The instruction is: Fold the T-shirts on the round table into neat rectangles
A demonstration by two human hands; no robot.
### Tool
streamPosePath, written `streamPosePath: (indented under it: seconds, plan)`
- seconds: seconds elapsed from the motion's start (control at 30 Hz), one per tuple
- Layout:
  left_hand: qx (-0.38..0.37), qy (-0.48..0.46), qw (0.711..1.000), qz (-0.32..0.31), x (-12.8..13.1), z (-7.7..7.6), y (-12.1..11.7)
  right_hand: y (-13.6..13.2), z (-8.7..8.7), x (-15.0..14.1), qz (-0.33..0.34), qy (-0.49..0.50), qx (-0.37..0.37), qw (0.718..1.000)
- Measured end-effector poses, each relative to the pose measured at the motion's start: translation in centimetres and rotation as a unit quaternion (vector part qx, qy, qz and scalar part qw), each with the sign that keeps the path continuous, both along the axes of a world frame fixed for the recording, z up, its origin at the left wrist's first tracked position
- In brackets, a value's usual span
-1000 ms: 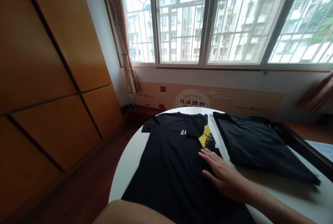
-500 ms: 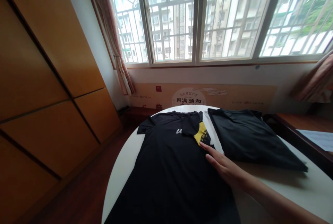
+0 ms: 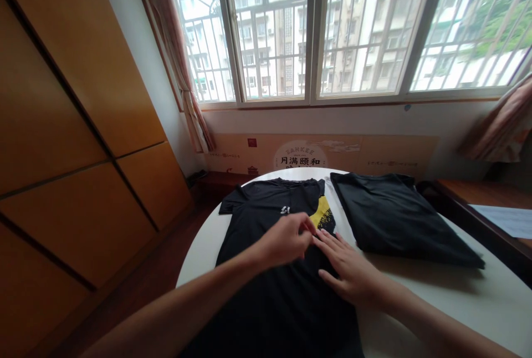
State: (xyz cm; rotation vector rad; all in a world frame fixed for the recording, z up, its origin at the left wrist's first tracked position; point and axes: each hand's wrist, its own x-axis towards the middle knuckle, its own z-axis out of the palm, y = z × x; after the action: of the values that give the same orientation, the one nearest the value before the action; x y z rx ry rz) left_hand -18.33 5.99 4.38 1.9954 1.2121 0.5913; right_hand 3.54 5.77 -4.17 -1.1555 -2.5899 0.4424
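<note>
A black T-shirt (image 3: 282, 308) lies spread out on the round white table, its collar toward the window. There is a small white logo on its chest, and the sleeve at right has a yellow patch (image 3: 321, 209). My left hand (image 3: 285, 239) reaches across the shirt, thumb and fingers pinched at the cloth just below that patch. Beside it my right hand (image 3: 351, 269) rests palm down on the shirt's right edge with fingers stretched out. The fingertips of both hands nearly meet.
A folded black garment (image 3: 399, 214) sits on the table (image 3: 432, 305) to the right, a strip of white cloth showing by its left edge. Wooden cabinets (image 3: 83, 125) stand at left. A brown desk (image 3: 469, 192) with a paper sheet (image 3: 505, 219) is at far right.
My left hand has come in from the lower left and pinches the shirt near the yellow patch. My right hand has turned flatter, its fingers more spread.
</note>
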Motion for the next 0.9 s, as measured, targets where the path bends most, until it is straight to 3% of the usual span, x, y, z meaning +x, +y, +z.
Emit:
streamPosePath:
  seconds: [0.07, 0.13, 0.2, 0.3, 0.43, 0.57, 0.7, 0.8, 0.9]
  plan:
    - [0.127, 0.089, 0.987, 0.044, 0.9, 0.1, 6.4, -0.5, 0.8, -0.4, 0.008, -0.024, -0.002, 1.000]
    - [0.187, 0.159, 0.969, 0.039, 2.3, -0.8, 11.9, -0.8, 1.4, -0.7, 0.006, -0.038, -0.005, 0.999]
    - [0.194, 0.230, 0.954, 0.013, 4.2, -2.4, 16.1, -0.8, 1.5, -0.7, 0.000, -0.041, -0.008, 0.999]
    - [0.153, 0.317, 0.936, -0.028, 7.3, -5.1, 20.2, -0.5, 1.3, -0.6, -0.015, -0.040, -0.005, 0.999]
    - [0.140, 0.332, 0.932, -0.037, 9.6, -7.4, 23.1, -0.9, 0.9, -0.4, -0.056, -0.050, -0.011, 0.997]
    - [0.136, 0.327, 0.935, -0.016, 9.7, -8.1, 24.3, -3.2, 0.1, -0.2, -0.043, -0.032, 0.003, 0.999]
    - [0.143, 0.325, 0.935, -0.013, 9.1, -8.0, 24.9, -6.0, -2.7, 0.1, 0.021, -0.053, 0.129, 0.990]
    - [0.145, 0.325, 0.934, -0.022, 8.7, -7.9, 25.2, -7.3, -5.5, 0.4, 0.094, -0.050, 0.282, 0.954]
    - [0.153, 0.320, 0.935, -0.021, 8.6, -8.0, 25.3, -7.8, -6.9, 0.3, 0.199, -0.010, 0.325, 0.924]
